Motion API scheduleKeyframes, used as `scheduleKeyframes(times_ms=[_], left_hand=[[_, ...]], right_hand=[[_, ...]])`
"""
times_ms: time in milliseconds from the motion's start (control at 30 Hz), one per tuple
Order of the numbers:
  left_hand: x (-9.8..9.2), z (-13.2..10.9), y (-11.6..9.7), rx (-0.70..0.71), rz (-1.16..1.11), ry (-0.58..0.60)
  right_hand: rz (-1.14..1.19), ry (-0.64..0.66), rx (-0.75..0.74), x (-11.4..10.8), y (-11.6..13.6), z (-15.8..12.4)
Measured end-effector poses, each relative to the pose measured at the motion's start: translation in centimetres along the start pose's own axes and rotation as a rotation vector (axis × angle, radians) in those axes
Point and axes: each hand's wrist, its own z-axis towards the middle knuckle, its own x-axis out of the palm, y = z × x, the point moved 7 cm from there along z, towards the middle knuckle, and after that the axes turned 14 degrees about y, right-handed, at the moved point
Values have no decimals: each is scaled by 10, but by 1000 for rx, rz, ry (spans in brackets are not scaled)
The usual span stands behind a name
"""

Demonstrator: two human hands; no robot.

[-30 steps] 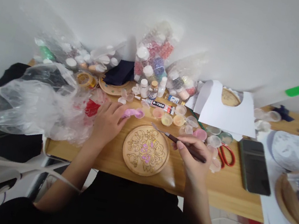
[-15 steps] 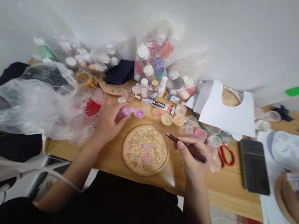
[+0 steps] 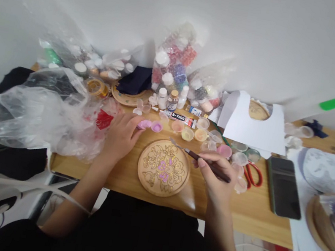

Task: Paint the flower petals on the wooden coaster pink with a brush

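Note:
A round wooden board with gold outlines and a few purple-filled petals lies flat on the table near its front edge. My right hand grips a dark-handled palette knife, its metal tip above the board's upper edge. Left of the board, my left hand is closed round a small purple packet or pot, whose exact form is partly hidden by the fingers. Just right of it stands a small cup of purple material. Beyond the board are cups of orange and yellow material.
Crumpled plastic bags spread over the left side. A B-7000 tube, small bottles and bags of coloured jars stand behind. Red scissors, a phone and papers are on the right.
The purple item at my left fingertips has tilted a little, and my left fingers have shifted slightly. My right hand and the palette knife are almost unchanged.

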Motion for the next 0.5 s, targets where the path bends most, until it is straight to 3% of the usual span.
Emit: scheduleKeyframes(times_ms=[200, 500], left_hand=[[0, 3, -2, -76, 50, 101], [-1, 6, -11, -55, 228, 128]], right_hand=[[11, 2, -12, 0, 1, 1], [3, 0, -8, 0, 1, 0]])
